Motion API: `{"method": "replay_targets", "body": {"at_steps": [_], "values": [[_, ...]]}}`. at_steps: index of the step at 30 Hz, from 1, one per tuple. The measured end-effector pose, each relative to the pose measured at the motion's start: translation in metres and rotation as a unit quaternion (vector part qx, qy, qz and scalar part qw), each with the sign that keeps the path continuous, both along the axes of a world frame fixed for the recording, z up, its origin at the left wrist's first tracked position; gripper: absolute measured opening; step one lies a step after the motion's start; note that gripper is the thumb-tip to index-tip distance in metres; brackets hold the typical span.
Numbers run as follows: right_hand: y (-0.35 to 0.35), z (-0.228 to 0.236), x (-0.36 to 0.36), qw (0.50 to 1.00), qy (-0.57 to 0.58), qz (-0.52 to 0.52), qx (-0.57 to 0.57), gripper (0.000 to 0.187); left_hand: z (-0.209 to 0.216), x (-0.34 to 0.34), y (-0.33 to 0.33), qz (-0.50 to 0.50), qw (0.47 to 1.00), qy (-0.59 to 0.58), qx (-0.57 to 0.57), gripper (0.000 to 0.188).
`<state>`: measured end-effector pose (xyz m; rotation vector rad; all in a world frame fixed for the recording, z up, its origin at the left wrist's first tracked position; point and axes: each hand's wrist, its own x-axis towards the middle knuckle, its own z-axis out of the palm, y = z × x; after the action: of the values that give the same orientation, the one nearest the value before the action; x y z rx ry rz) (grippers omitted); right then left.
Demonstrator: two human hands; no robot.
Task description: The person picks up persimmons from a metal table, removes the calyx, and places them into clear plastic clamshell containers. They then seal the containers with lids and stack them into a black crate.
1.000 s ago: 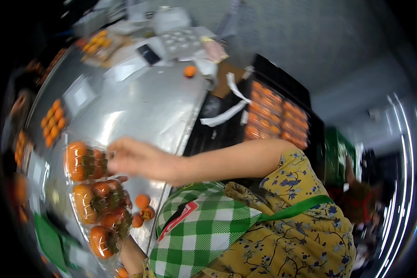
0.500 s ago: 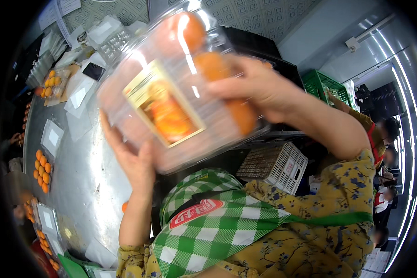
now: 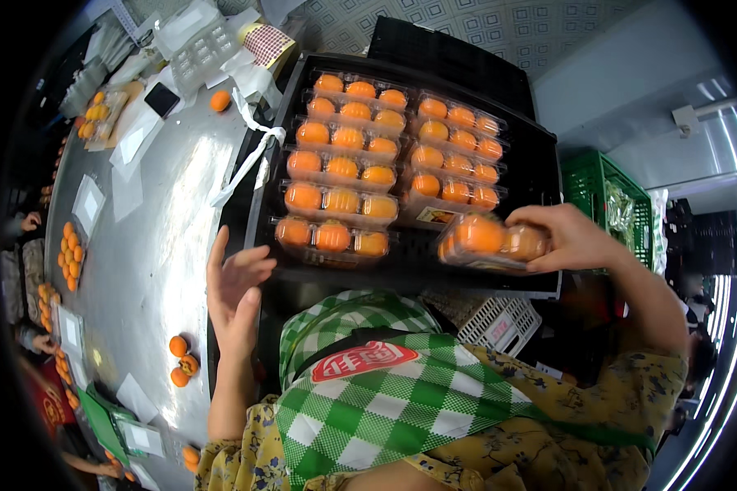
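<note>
From where I stand, the right hand [image 3: 571, 236] has its fingers clamped on one end of a clear pack [image 3: 479, 235] of orange fruit, slightly askew at the near end of the right-hand row [image 3: 456, 147] in the black crate [image 3: 557, 188]; whether it touches the crate's bottom, I can't tell. The left hand [image 3: 236, 301] holds nothing, its fingers spread apart near the crate's left front corner. To my eye, doing this well means squaring the pack with its neighbours, on edge like them, and easing it down gently so the fruit isn't knocked. I'd bring the free hand across to steady the other end, since a one-ended grip could let the plastic flex or tip
</note>
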<state>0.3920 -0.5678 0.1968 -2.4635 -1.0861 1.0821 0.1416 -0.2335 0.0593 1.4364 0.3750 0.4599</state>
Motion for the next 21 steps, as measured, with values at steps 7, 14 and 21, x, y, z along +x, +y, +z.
{"method": "replay_targets", "body": {"at_steps": [7,14,21], "values": [[-0.011,-0.139,0.037,0.998,0.016,0.040,0.042,0.058,-0.004,-0.014,-0.022,0.051,0.998,0.041,-0.011,0.073],[-0.008,-0.178,0.052,0.991,0.080,0.034,0.098,0.061,-0.006,-0.016,-0.030,0.072,0.996,0.056,-0.023,0.068],[0.009,-0.153,0.045,0.977,-0.138,0.151,0.051,0.066,-0.014,-0.016,-0.030,0.085,0.993,0.074,-0.023,0.059]]}}
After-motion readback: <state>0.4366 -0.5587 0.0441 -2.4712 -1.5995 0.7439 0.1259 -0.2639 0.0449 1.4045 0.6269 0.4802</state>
